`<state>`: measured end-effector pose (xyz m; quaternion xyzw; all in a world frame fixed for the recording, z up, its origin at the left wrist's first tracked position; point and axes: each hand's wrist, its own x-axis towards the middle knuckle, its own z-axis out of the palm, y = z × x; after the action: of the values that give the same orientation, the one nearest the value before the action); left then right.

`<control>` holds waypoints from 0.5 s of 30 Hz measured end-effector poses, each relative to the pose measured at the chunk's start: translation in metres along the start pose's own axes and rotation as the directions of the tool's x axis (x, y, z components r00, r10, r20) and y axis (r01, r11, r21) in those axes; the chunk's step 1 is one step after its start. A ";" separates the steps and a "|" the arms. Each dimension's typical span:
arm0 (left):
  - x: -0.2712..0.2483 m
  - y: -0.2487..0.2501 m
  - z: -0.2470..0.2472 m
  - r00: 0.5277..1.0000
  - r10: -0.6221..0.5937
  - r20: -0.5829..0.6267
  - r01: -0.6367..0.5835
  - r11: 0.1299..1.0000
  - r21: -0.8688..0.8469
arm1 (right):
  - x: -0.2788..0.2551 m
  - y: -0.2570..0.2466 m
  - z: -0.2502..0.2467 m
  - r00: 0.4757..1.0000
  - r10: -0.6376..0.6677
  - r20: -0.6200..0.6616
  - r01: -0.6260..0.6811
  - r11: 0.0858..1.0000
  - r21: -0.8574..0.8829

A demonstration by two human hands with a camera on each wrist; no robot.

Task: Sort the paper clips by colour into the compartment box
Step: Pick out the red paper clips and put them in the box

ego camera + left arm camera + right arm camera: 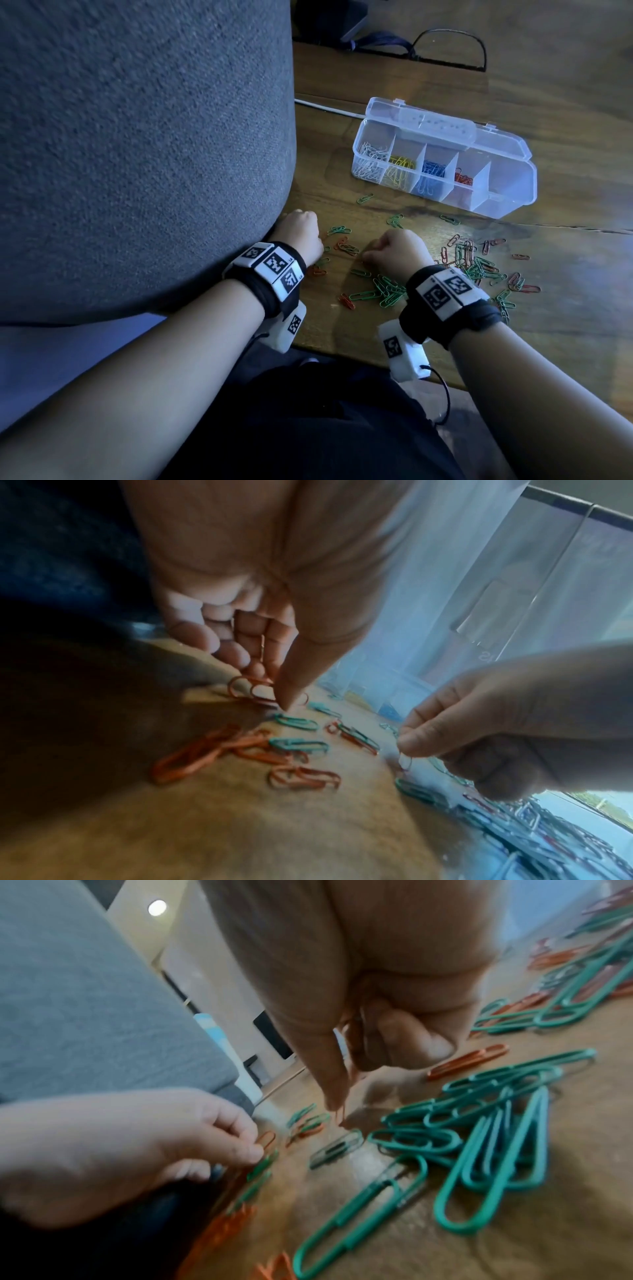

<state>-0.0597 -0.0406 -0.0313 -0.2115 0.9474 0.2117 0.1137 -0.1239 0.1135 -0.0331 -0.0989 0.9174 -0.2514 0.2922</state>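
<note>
My left hand (301, 233), at centre left of the head view, curls down on the table (565, 137); its thumb and fingers pinch orange clips (251, 689). My right hand (394, 250), just right of it, is also curled, thumb and forefinger pinching a thin clip (405, 761) whose colour I cannot tell. Green clips (387, 291) and orange ones lie scattered around both hands and toward the lower right. The box (442, 171) sits open in the upper right, well apart from my hands, with white, yellow, blue and red clips in separate compartments. A grey cushion (137, 137) fills the upper left.
</note>
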 end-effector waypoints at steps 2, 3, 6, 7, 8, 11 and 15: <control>-0.003 0.000 -0.005 0.998 0.057 -0.030 -0.059 0.997 -0.044 | -0.002 0.007 -0.006 0.999 0.026 0.038 -0.034 0.969 0.246; -0.007 0.000 -0.009 0.995 0.083 -0.054 -0.088 0.991 -0.097 | -0.005 0.010 -0.009 0.997 0.033 0.071 -0.059 0.910 0.410; -0.027 -0.004 -0.015 0.983 0.140 -0.115 -0.168 0.943 -0.286 | -0.013 0.022 -0.014 0.978 0.011 0.207 -0.177 0.558 0.811; -0.034 -0.008 -0.015 0.984 0.139 -0.109 -0.168 0.925 -0.341 | -0.016 0.025 -0.014 0.970 0.004 0.243 -0.216 0.473 0.855; -0.042 -0.013 -0.013 0.988 0.127 -0.089 -0.152 0.911 -0.384 | -0.018 0.027 -0.013 0.963 0.001 0.269 -0.243 0.430 0.869; -0.061 -0.034 -0.001 1.000 0.029 -0.009 -0.030 0.899 -0.436 | -0.023 0.028 -0.006 0.955 -0.015 0.296 -0.255 0.470 0.845; -0.076 -0.055 0.011 0.994 -0.110 -0.018 0.091 0.890 -0.446 | -0.021 0.020 0.004 0.989 -0.029 0.147 -0.062 0.816 0.575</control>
<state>0.0338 -0.0538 -0.0376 -0.2850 0.8640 0.4116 0.0529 -0.1050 0.1361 -0.0367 -0.0160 0.7742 -0.5074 0.3781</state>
